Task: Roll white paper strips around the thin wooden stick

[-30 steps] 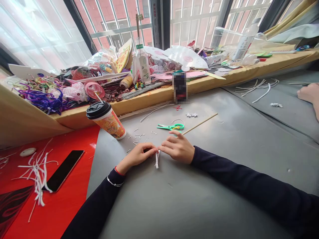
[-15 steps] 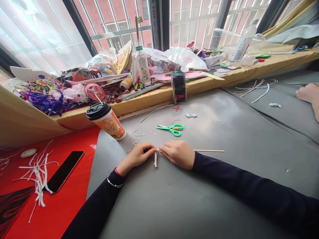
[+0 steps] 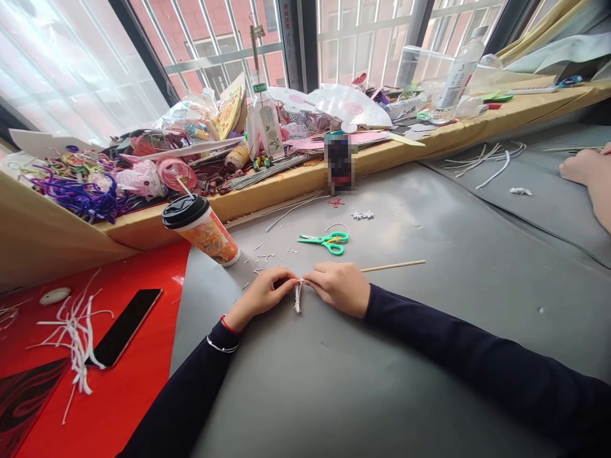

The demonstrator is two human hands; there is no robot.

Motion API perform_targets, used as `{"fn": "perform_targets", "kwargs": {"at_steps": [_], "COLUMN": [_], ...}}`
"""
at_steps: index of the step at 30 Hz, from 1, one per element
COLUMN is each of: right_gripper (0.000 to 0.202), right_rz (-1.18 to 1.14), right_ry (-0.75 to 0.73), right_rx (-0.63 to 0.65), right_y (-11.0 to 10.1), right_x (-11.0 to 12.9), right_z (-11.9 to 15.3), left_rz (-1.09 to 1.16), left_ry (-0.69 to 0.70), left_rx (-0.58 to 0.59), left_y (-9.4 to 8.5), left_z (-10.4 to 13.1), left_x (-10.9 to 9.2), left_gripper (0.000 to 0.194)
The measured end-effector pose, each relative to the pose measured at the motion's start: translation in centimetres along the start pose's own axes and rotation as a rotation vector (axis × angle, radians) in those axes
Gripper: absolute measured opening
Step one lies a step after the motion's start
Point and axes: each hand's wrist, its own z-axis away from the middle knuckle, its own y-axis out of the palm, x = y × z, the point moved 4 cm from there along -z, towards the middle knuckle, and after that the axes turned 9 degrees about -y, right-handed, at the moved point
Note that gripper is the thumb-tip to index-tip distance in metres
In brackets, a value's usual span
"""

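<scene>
Beyond the barred window [image 3: 356, 51] it's bright; below, white clippings [image 3: 268, 257] litter the grey table [image 3: 334, 388]. I see the left hand [image 3: 262, 294] pinching the top of a small white cord bundle [image 3: 298, 301], which dangles between both hands. The right hand [image 3: 341, 289] has its fingers curled round a thin stick [image 3: 394, 266]. If the pinch slackened, strands could slip loose; too hard a twist of the stick might drag the bundle askew.

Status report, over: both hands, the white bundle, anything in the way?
Left hand pinching white bundle near its top. Right hand close beside, wooden stick in grip. Green scissors beyond both hands, apparently not in the way.
</scene>
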Motion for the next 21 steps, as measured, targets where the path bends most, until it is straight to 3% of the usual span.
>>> {"fn": "perform_targets", "kwargs": {"at_steps": [13,21], "right_gripper": [0.027,0.03], "right_rz": [0.014,-0.032], "right_ry": [0.003,0.033], "right_rx": [-0.015,-0.035], "right_y": [0.08,-0.24], "right_x": [0.08,-0.44], "right_z": [-0.04,0.11], "left_rz": [0.023,0.288], "left_ry": [-0.006,-0.154], "left_rx": [-0.008,0.068], "left_y": [-0.02,0.5], "left_z": [0.06,-0.11], "left_x": [-0.16,0.23], "left_gripper": [0.026,0.03]}}
